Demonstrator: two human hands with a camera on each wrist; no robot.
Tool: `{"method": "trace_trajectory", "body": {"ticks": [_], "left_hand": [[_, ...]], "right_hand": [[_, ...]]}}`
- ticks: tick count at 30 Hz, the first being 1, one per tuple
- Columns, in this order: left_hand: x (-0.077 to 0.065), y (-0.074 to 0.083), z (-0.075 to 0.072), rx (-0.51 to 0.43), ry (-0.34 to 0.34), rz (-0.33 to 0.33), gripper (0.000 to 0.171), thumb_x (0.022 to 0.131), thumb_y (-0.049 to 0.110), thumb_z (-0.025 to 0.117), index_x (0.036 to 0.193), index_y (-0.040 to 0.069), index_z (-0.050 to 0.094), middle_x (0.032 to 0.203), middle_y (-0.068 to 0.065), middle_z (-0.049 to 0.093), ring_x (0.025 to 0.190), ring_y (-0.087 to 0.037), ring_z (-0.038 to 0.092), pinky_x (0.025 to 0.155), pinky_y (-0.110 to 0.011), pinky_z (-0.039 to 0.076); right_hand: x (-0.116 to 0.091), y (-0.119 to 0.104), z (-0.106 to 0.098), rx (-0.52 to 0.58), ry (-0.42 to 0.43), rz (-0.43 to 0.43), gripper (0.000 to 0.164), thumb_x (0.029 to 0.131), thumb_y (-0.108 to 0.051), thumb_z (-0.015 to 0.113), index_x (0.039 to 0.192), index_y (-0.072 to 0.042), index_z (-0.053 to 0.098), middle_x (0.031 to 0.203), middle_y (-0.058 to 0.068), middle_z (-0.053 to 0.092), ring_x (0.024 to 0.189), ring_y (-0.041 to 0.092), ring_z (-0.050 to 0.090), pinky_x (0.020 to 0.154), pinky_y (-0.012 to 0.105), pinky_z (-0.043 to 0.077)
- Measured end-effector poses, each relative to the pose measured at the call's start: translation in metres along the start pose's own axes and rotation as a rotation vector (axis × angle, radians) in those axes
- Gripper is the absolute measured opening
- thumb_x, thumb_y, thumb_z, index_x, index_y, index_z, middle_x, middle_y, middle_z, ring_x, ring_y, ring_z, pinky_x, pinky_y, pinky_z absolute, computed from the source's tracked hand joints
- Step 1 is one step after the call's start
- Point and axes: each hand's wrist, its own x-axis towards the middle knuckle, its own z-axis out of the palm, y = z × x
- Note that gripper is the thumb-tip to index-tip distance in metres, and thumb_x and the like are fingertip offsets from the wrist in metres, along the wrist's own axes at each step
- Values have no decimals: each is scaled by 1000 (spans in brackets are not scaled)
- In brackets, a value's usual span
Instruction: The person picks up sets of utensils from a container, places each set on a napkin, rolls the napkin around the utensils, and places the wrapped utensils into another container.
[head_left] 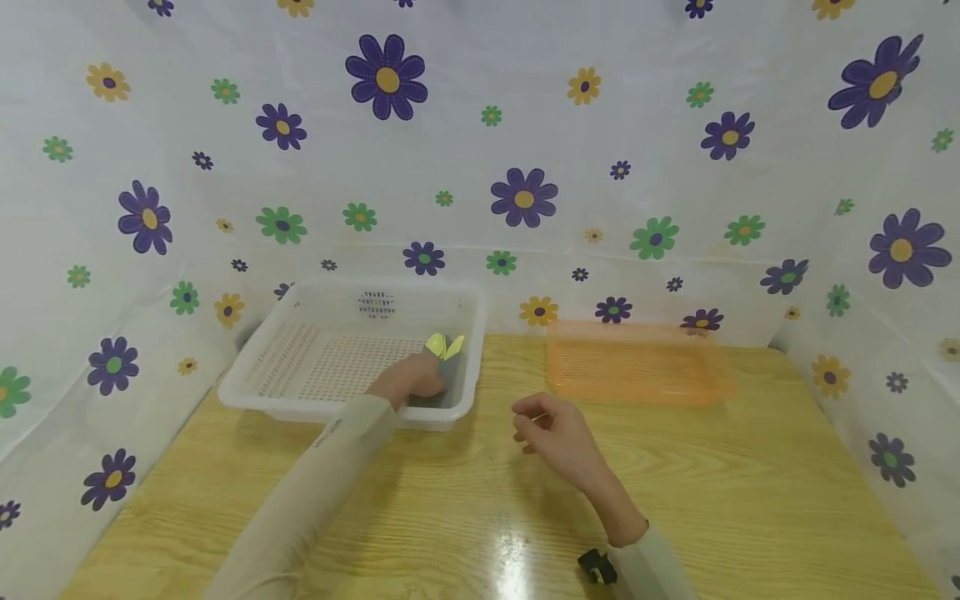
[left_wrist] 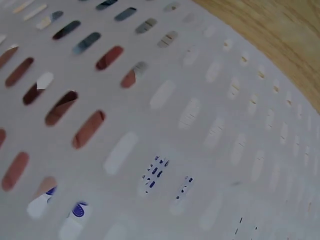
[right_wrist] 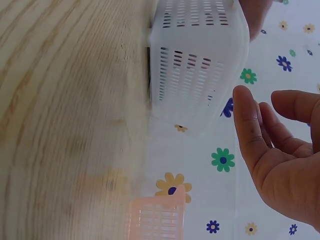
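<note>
My left hand (head_left: 416, 379) reaches over the front rim into a white slotted plastic basket (head_left: 255, 397). Its fingers are at a flat grey thing with yellow-green tips (head_left: 447, 348), which stands in the right end of the basket; I cannot tell its kind. The hand covers part of it. In the left wrist view the basket wall (left_wrist: 165, 145) fills most of the picture, with skin and dark grey patches showing through its slots. My right hand (head_left: 558, 437) hovers over the table, thumb and fingers loosely bent and apart with nothing between them, as the right wrist view shows too.
A shallow orange plastic basket (head_left: 637, 398) sits at the back right of the wooden table (head_left: 750, 500). Beside the right sleeve there is a small black item (head_left: 597, 567). A white flowered sheet (head_left: 450, 158) hangs around the back and sides.
</note>
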Motion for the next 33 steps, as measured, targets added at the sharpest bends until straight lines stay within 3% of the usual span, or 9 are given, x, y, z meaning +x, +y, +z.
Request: {"method": "trace_trajectory", "body": {"ticks": [3,9,12,21,27,33], "left_hand": [[1,-1,4,-11,5,16,31,85,23,59,103,-2,56,89,-11,58,80,-24,54,74,-38,49],[6,4,8,117,25,35,38,86,28,61,107,-3,56,89,-11,58,81,-22,53,79,-39,48],[9,4,6,133,28,36,37,86,29,60,106,-2,57,88,-11,58,80,-22,53,78,-38,48],[7,-6,5,50,22,44,35,84,28,60,105,0,57,88,-11,58,80,-23,53,77,-40,48],[-1,-4,3,82,49,92,32,81,28,63,97,0,58,85,-10,59,77,-22,53,73,-38,49],[-9,1,-1,67,90,104,35,81,25,60,103,-2,56,85,-10,58,76,-22,53,71,-38,48]], "right_hand": [[-1,4,-1,1,1,13,15,90,-10,56,103,-6,62,94,20,62,78,28,63,61,36,57],[-1,3,-4,10,4,-4,14,90,-9,56,102,-6,62,93,19,62,77,28,63,62,42,57],[1,2,-7,11,18,-13,13,90,-8,56,101,-5,62,91,16,62,78,31,63,62,40,57],[2,0,-14,9,33,0,14,90,-10,55,101,-5,62,91,15,63,79,34,63,61,36,57],[3,4,-15,5,41,3,13,90,-11,56,101,-6,62,90,14,64,78,34,63,61,36,57],[1,6,-16,14,26,9,14,91,-11,55,101,-6,62,90,15,63,79,34,63,62,37,57]]}}
